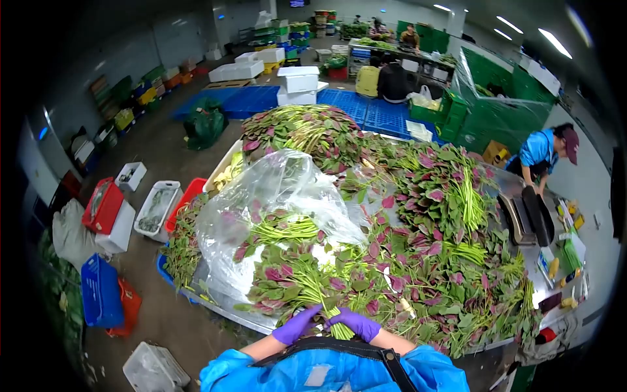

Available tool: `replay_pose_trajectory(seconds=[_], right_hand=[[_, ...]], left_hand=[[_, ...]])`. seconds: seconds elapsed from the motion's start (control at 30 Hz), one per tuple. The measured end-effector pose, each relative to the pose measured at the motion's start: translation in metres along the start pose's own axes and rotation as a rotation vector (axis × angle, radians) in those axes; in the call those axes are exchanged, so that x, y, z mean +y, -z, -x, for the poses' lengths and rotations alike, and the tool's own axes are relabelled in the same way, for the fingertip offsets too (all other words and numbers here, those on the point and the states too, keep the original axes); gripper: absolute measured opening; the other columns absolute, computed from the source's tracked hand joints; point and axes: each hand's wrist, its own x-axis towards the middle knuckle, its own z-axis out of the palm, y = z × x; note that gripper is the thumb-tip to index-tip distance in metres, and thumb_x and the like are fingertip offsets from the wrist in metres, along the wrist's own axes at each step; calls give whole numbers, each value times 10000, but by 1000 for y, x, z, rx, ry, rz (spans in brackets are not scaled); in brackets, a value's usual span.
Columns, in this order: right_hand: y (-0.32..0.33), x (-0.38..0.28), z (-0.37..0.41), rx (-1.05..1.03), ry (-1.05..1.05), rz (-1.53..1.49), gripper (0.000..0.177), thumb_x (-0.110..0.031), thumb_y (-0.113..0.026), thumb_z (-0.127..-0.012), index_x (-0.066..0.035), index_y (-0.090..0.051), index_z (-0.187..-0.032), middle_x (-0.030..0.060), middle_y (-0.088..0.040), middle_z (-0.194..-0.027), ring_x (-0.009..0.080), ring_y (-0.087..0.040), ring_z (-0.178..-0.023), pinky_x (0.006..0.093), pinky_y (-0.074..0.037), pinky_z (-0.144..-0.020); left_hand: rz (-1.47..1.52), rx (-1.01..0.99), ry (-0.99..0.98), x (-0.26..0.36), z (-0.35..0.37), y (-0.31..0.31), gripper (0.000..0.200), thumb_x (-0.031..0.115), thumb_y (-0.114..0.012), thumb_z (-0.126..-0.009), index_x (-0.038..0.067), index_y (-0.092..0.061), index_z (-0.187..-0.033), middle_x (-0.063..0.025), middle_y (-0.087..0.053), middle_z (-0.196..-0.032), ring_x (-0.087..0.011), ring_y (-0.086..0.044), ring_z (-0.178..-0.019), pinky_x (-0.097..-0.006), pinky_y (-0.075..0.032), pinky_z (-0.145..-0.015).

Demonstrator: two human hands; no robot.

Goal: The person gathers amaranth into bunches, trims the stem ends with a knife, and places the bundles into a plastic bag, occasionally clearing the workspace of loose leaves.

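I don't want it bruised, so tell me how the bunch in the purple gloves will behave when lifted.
The bunch of greens will probably droop at its broad, thin-looking leaves. Its fairly straight stems should likely stay firmer. No tie shows around them, so it may splay if the fingers loosen.

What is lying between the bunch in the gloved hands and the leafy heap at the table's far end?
In the head view, crumpled clear plastic and another leafy bunch lie between the held bunch and that far heap.
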Motion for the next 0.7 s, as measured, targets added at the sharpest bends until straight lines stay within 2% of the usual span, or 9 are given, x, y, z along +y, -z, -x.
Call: replay_pose_trajectory(seconds=[0.07,0.13,0.17,0.23,0.33,0.43,0.5,0.57,0.7], right_hand=[[-2,-9,8,49,-33,-53,365,-76,-618,-698,7,-530,-1042,96,-613,-883,178,-605,-773,287,-482,-706],[-7,-33,15,59,32,24,318,-63,-630,-682,2,-547,-982,95,-608,-877,165,-595,-751,282,-481,-670],[-9,-40,17,68,99,93,271,-50,-642,-667,-4,-563,-922,94,-602,-871,152,-584,-730,276,-481,-635],[-3,-43,12,38,180,210,386,-28,-665,-616,12,-556,-984,77,-594,-850,165,-571,-760,277,-473,-666],[-22,-59,21,102,149,508,414,-59,-671,-609,13,-556,-1000,96,-602,-910,194,-570,-833,306,-463,-743],[-29,-62,22,94,-9,1116,521,-136,-704,-629,22,-513,-1088,132,-588,-1044,234,-555,-949,353,-446,-811],[-20,-55,30,57,96,951,576,-198,-726,-639,13,-495,-1122,137,-563,-1097,241,-527,-1010,365,-421,-857],[-9,-39,33,-27,194,691,644,-307,-706,-708,6,-442,-1205,136,-505,-1199,243,-475,-1103,346,-365,-944],[15,-73,77,41,144,324,551,-329,-596,-825,-32,-434,-1259,118,-520,-1198,178,-492,-1077,300,-364,-943]], left_hand=[[-351,19,87,11,35,-13,420,338,-501,-870,73,-475,-1194,-96,-563,-1070,-197,-531,-978,-344,-400,-862],[-1399,-28,7,40,56,-31,550,300,-612,-782,112,-415,-1261,-88,-547,-1099,-204,-504,-1022,-336,-376,-877],[-1390,-27,16,47,55,-36,550,300,-612,-782,112,-415,-1261,-88,-547,-1099,-204,-504,-1022,-336,-376,-877],[-1806,-82,-762,58,51,-48,756,260,-690,-663,106,-340,-1315,-122,-526,-1140,-252,-522,-1002,-358,-397,-857],[-2028,-123,-1133,58,9,-58,816,240,-690,-631,105,-300,-1336,-149,-492,-1202,-321,-548,-945,-395,-432,-803],[-1831,-318,-688,44,-13,-57,835,221,-681,-640,106,-263,-1353,-177,-452,-1253,-336,-560,-927,-417,-448,-770],[-1750,-338,-872,25,-22,-51,831,217,-659,-661,106,-235,-1367,-173,-534,-1133,-314,-583,-855,-412,-456,-715],[-1868,-325,-535,20,-24,-55,846,233,-652,-661,106,-217,-1375,-158,-600,-903,-303,-596,-706,-411,-457,-611],[-2005,-223,-485,28,-19,-47,803,184,-638,-639,146,-283,-1359,-137,-591,-703,-307,-574,-577,-416,-442,-530]])
